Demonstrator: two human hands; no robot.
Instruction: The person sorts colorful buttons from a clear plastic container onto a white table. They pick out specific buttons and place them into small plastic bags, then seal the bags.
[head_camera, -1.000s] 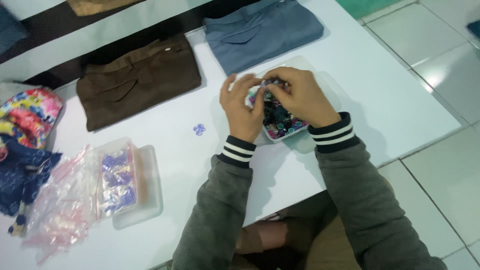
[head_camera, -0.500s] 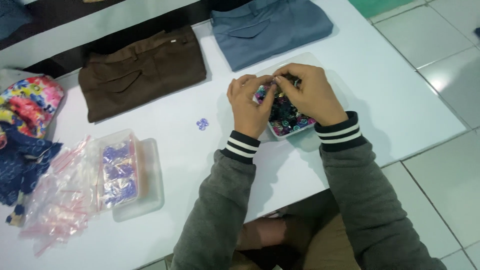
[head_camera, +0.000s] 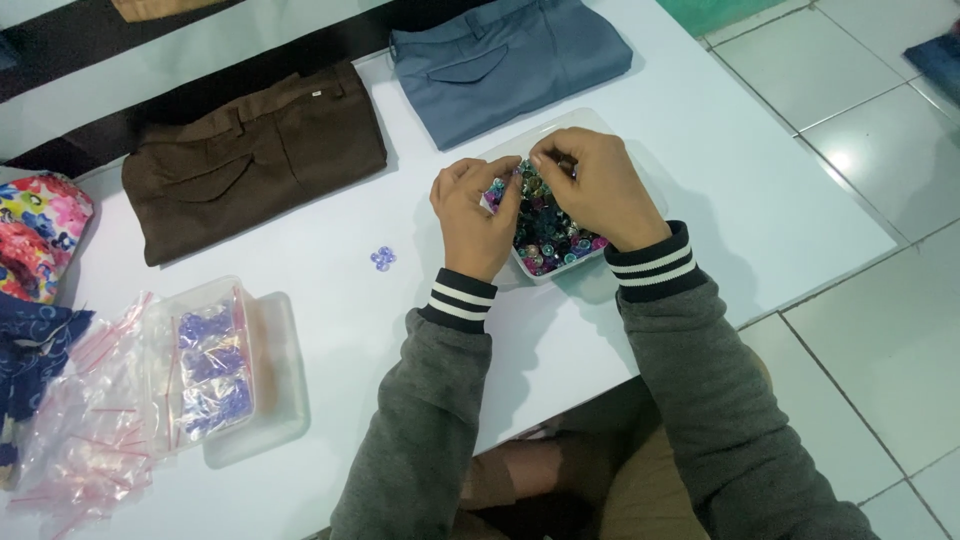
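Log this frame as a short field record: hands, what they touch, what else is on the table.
left hand: over the near-left edge of the tray, fingertips pinched at a small piece
right hand: over the tray, fingertips meeting the left hand's
tray: clear plastic, filled with small multicoloured buttons
loose piece: small purple item, alone on the white table
left of table: clear box with purple pieces, small plastic bags
far side: folded brown trousers, folded blue trousers
grip state: cannot tell what is held
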